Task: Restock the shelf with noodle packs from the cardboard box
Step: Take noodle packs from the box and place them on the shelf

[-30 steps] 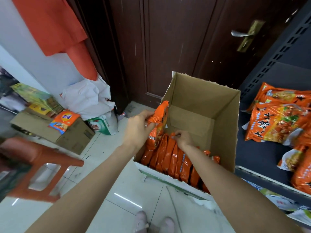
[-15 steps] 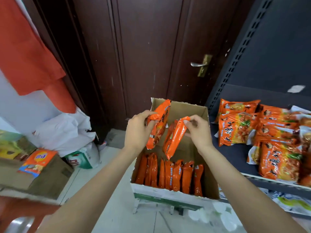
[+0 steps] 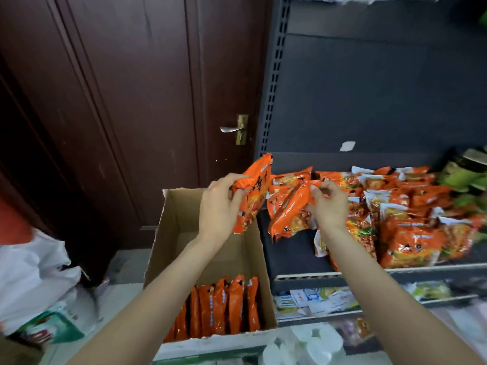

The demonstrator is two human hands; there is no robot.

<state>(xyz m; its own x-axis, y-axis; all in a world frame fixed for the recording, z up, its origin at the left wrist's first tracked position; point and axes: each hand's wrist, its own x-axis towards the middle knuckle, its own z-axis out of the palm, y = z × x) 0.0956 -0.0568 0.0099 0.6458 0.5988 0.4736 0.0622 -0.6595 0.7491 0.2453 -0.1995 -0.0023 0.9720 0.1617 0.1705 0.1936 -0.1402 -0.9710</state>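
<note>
My left hand (image 3: 220,206) grips an orange noodle pack (image 3: 254,193) held upright above the open cardboard box (image 3: 168,233). My right hand (image 3: 328,204) pinches the top corner of a second orange pack (image 3: 288,214), which hangs tilted over the left end of the dark shelf (image 3: 292,254). Several more orange packs (image 3: 224,309) stand on edge in the box's near end. A heap of the same noodle packs (image 3: 411,227) lies on the shelf to the right of my hands.
A dark wooden door with a brass handle (image 3: 237,129) stands behind the box. White bags (image 3: 34,277) lie on the floor at left. A lower shelf (image 3: 316,301) holds small packets. Green packs (image 3: 466,175) sit at the shelf's far right.
Both hands lifted a pack each out of the box and carried them up and to the right, to the shelf's left end. The view swung right and upward.
</note>
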